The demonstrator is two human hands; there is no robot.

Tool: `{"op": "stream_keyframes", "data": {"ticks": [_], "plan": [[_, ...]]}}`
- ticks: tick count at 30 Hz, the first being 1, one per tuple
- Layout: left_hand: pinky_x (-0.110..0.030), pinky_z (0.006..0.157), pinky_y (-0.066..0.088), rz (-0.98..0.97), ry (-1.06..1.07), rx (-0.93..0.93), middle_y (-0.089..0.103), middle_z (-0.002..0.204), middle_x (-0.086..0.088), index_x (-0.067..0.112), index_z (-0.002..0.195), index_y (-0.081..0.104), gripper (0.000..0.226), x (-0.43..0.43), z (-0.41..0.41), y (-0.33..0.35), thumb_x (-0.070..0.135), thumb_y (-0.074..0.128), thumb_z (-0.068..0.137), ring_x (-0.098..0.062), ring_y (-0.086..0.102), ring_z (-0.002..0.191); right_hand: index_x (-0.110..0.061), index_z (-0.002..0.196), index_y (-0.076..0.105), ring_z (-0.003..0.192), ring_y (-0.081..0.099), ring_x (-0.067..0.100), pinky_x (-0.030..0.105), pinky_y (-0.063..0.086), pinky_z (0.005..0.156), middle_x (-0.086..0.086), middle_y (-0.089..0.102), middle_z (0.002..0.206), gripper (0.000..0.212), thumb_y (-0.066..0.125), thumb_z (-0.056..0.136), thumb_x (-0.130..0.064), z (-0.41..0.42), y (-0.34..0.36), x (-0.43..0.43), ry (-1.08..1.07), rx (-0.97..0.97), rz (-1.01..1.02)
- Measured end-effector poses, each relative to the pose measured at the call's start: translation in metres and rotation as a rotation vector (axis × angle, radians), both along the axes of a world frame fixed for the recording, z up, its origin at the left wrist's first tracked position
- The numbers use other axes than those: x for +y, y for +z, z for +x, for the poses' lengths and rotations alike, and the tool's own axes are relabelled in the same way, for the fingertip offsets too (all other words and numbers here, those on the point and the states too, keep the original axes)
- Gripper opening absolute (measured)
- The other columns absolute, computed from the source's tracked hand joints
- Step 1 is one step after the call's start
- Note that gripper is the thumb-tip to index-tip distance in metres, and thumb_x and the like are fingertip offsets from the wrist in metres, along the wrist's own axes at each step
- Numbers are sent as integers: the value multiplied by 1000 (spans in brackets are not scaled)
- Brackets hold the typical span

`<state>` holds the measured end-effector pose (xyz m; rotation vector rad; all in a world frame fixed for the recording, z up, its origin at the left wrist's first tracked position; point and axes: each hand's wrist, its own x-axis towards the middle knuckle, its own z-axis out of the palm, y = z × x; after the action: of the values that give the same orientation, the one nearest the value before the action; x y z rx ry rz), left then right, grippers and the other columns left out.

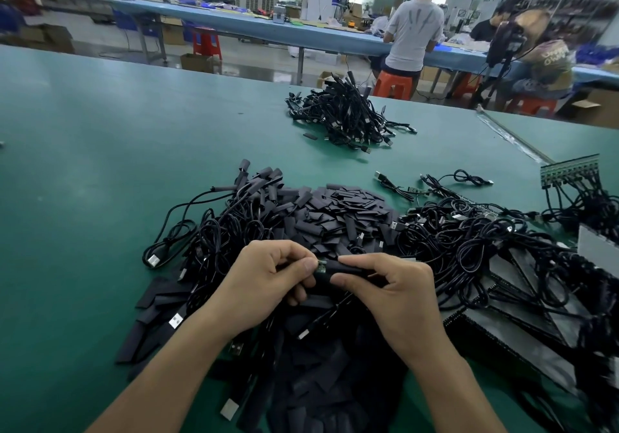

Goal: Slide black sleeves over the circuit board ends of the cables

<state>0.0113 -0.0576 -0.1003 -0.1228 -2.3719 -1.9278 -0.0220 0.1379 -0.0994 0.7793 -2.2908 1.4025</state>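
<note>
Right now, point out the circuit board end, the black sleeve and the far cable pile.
circuit board end [322,264], head view, exposed green tip
black sleeve [345,267], head view, its middle
far cable pile [345,114], head view, centre

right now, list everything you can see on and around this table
table: one, green, foreground
loose sleeves: many, black, heaped mid-table
near cables: many, black, left of that heap
tangled cables: many, black, right of it
far cable pile: one, black, toward the far edge
board strip: one, greenish, right edge
bench: one, blue, background
stools: several, orange and red, by the bench
people: at least two, at the bench
held sleeve: one, black, between the hands
circuit board end: one, green, at the sleeve's mouth
left hand: pinches the circuit board end
right hand: grips the held sleeve
</note>
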Motion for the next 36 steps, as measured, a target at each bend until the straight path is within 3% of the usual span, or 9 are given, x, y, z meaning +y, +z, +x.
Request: {"op": "stream_keyframes", "data": {"ticks": [14, 19, 28, 36], "plan": [[-23, 56, 52, -117, -29, 8, 72, 71, 1, 17, 91, 74, 15, -2, -1, -5, 8, 63, 96, -11, 65, 58, -17, 95, 80, 77, 67, 2, 13, 51, 73, -8, 73, 81, 30, 88, 67, -24, 2, 2, -1, 17, 56, 141], [-20, 56, 51, -31, -49, -2, 72, 71, -1, 13, 92, 73, 16, -3, -1, -2, 4, 61, 96, -10, 65, 58, -21, 102, 78, 84, 68, -2, 13, 52, 77, -14, 74, 89, 37, 82, 68, -37, 2, 3, 0, 31, 22, 74], [-20, 55, 51, 13, -58, -22, 73, 71, -2, 11, 92, 72, 14, -4, 0, 0, 3, 61, 96, -10, 65, 57, -17, 96, 79, 74, 68, -6, 9, 50, 68, -14, 74, 84, 28, 83, 70, -27, -3, -3, 3, 57, 122, 26], [-19, 57, 51, 48, -119, -52, 74, 74, -3, 9, 96, 74, 13, -6, 0, 0, 1, 63, 94, -10, 65, 61, -20, 95, 79, 73, 69, 1, 16, 53, 66, -15, 73, 83, 24, 84, 71, -23, -6, -2, 7, 146, 100, 19]]}}
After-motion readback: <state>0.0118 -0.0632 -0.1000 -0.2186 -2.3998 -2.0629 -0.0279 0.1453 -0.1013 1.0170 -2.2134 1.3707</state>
